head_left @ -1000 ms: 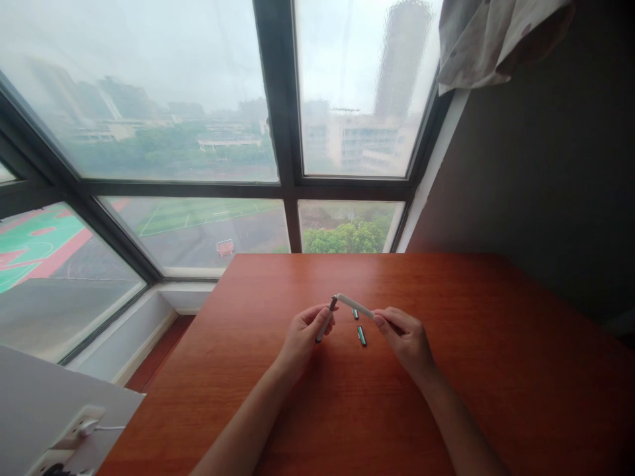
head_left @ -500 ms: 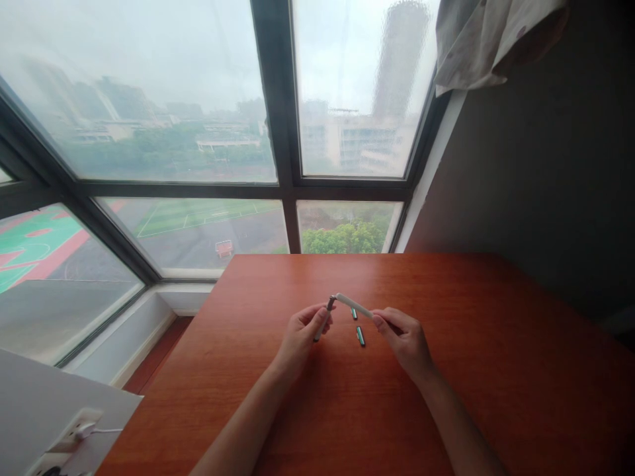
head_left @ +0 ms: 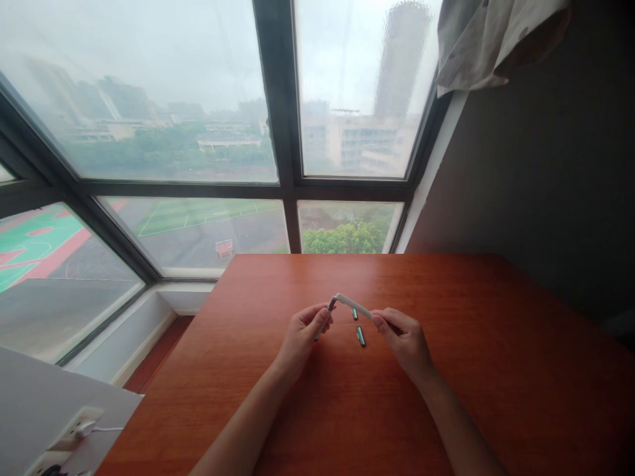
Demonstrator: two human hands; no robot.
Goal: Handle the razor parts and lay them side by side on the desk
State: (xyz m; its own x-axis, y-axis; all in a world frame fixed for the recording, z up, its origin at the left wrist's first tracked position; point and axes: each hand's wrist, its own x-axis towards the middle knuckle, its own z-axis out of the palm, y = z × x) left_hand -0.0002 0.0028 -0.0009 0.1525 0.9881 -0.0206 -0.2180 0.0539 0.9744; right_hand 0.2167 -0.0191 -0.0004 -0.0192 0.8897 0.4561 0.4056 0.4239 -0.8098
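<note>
Over the red-brown table (head_left: 446,291), my left hand (head_left: 303,330) pinches a dark-tipped stick (head_left: 332,303) and my right hand (head_left: 409,337) a white rod (head_left: 354,305), seemingly angled so their tips meet, with green pieces (head_left: 360,336) lying between my hands.

On the table (head_left: 476,311), two pieces (head_left: 360,336) lie between the hands (head_left: 303,328), one behind the other, with windows (head_left: 173,86) beyond.

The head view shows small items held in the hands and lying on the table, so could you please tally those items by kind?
Slim rod pieces: 2 (dark-necked rod in the left hand, pale rod in the right hand; whether they join is unclear)
Green-and-black pieces on the table: 2 (nearer piece, farther piece)
Total: 4
</note>
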